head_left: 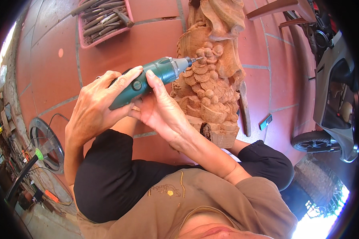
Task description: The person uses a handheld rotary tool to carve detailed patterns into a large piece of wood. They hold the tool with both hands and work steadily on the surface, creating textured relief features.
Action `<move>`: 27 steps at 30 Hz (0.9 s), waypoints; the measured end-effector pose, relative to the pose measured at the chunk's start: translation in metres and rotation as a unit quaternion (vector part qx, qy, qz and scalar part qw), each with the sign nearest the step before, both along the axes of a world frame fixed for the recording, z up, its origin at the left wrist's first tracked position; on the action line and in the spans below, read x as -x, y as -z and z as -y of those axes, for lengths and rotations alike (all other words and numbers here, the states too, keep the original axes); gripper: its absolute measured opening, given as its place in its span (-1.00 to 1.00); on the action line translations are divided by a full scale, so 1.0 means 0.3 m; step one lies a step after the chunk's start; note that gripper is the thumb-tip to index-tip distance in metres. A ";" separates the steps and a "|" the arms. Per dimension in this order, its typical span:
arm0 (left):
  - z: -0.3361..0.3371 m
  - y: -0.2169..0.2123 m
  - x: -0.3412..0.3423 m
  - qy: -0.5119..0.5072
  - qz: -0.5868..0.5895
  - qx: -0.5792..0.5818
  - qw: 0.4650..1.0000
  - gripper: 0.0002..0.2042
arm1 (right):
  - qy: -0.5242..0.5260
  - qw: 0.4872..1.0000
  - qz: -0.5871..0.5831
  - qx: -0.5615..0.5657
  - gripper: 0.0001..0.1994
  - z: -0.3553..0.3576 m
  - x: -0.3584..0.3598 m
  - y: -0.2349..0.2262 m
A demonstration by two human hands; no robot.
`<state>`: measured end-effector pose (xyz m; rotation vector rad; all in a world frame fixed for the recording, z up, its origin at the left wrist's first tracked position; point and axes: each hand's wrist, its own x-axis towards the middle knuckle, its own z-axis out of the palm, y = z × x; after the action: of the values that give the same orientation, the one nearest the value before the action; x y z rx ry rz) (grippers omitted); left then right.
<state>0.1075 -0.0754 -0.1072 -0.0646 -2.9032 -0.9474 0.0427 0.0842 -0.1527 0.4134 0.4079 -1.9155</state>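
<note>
A green rotary tool (151, 75) with a grey nose lies across both my hands, pointing right. My left hand (95, 97) wraps round its rear end, the thumb stretched along the top. From below and the near side, my right hand (161, 107) grips the body, thumb up against it. The thin bit reaches the brown wood carving (207, 81), among small round knobs above a heap of overlapping disc shapes; whether it touches the wood I cannot tell. Folded drapery is carved at the far end, and a plain block forms the near end, by my legs.
A pink basket (82, 34) of chisels stands at the far left. Beside the carving lie a wooden stick (244, 109) and a keypad phone (265, 122). A motorbike (337, 95) and a reddish-brown chair (281, 8) are at right; a fan (48, 145) and cables lie left.
</note>
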 end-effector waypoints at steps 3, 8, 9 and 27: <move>-0.003 0.006 0.004 -0.002 0.005 0.004 1.000 -0.27 | 0.004 1.000 -0.010 0.000 -0.62 -0.002 0.002 0.013; -0.008 0.013 0.009 -0.003 0.005 -0.008 1.000 -0.26 | 0.004 1.000 -0.019 -0.010 -0.61 -0.008 0.005 0.016; -0.008 0.014 0.009 -0.004 0.006 -0.011 1.000 -0.26 | 0.002 1.000 -0.019 -0.013 -0.60 -0.008 0.008 0.008; -0.007 0.023 0.010 -0.008 0.008 -0.007 1.000 -0.31 | -0.007 0.999 -0.016 -0.042 -0.62 -0.008 0.010 0.019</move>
<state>0.1047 -0.0732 -0.1140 -0.0331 -2.9063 -0.9687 0.0396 0.0865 -0.1583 0.4343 0.5135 -1.8987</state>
